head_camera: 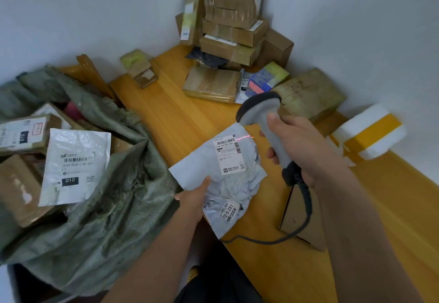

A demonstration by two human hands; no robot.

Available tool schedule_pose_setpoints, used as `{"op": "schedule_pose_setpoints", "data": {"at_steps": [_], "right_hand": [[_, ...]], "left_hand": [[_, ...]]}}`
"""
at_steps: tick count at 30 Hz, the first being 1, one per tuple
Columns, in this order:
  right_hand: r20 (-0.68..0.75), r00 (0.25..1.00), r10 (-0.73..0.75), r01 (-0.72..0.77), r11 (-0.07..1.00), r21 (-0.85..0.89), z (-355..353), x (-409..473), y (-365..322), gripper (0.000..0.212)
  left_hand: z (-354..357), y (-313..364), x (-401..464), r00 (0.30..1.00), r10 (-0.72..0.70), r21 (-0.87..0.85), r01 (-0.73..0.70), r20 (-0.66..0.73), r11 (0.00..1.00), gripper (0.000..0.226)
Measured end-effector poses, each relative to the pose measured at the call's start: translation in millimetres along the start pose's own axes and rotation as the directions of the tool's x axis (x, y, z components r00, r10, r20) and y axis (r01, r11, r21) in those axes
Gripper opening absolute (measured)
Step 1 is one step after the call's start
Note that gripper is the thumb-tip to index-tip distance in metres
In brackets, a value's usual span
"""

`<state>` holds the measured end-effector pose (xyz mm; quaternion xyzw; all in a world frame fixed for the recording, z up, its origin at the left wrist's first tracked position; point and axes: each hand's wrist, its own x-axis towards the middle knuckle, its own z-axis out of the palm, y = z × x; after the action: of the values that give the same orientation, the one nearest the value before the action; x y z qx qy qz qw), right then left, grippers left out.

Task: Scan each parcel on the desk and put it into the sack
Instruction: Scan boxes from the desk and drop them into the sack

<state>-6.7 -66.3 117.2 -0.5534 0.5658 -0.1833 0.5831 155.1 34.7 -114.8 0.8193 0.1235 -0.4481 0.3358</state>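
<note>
Soft, even indoor light falls across the bench (180, 117), with faint shadows beneath the hands; a red scan line glows just left of the right hand (299, 146), while wide-angle distortion bends the walls and edges blur left of the left hand (194, 198)

Surroundings, off-task.
I see pale white walls (71, 6) meeting in a corner, and a glossy amber wooden frame (91, 74) leaning below the left one.

Crinkled matt plastic parcel (221, 174), smooth wood desk (180, 115) (sack (114, 212): rough woven).
</note>
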Motion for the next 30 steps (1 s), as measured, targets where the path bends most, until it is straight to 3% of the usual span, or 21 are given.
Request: {"op": "schedule_pose_setpoints", "data": {"at_steps": [2, 4, 5, 8, 11, 18, 22, 27, 30], "right_hand": [[-0.018, 1.0, -0.009, 0.009, 1.0, 0.006, 0.3, -7.0, -6.9, 0.031], [-0.036, 0.999, -0.016, 0.017, 1.0, 0.016, -0.8, -12.6, -11.7, 0.031], [-0.044, 0.999, -0.017, 0.018, 1.0, 0.017, -1.7, -15.2, -13.6, 0.031], [-0.072, 0.997, -0.014, 0.016, 0.999, 0.029, -5.7, -21.8, -17.0, 0.03], [-0.095, 0.995, -0.002, 0.008, 0.998, 0.061, -10.2, -26.3, -19.5, 0.031], [-0.094, 0.994, -0.058, 0.066, 0.994, 0.086, -22.0, -35.7, -24.8, 0.036], [-0.106, 0.993, -0.06, 0.075, 0.986, 0.147, -22.8, -38.4, -28.3, 0.037], [-0.077, 0.994, -0.082, 0.094, 0.98, 0.174, -3.2, -39.0, -34.8, 0.034], [0.003, 0.994, -0.11, 0.106, 0.97, 0.219, 24.6, -38.8, -39.0, 0.023]], "left_hand": [[-1.2, -0.5, 6.6, 0.994, -0.026, -0.18, 0.046, 0.111, 0.983, 0.132], [0.1, -8.8, 27.5, 0.989, -0.01, -0.236, 0.045, 0.15, 0.971, 0.143], [-0.5, -11.7, 35.8, 0.984, -0.014, -0.254, 0.06, 0.18, 0.965, 0.134], [-3.3, -6.6, 34.3, 0.965, -0.024, -0.262, 0.094, 0.261, 0.961, 0.069], [0.5, -6.9, 43.7, 0.96, -0.042, -0.258, 0.116, 0.277, 0.959, 0.049], [8.7, -8.5, 67.6, 0.956, 0.017, -0.361, 0.094, 0.294, 0.928, 0.044], [-5.2, 9.3, 30.5, 0.953, 0.092, -0.459, 0.054, 0.29, 0.887, 0.03], [-47.7, 40.6, 22.9, 0.945, 0.185, -0.64, 0.031, 0.268, 0.768, 0.032], [-94.4, 64.3, 19.0, 0.961, 0.223, -0.736, -0.033, 0.161, 0.676, 0.033]]}}
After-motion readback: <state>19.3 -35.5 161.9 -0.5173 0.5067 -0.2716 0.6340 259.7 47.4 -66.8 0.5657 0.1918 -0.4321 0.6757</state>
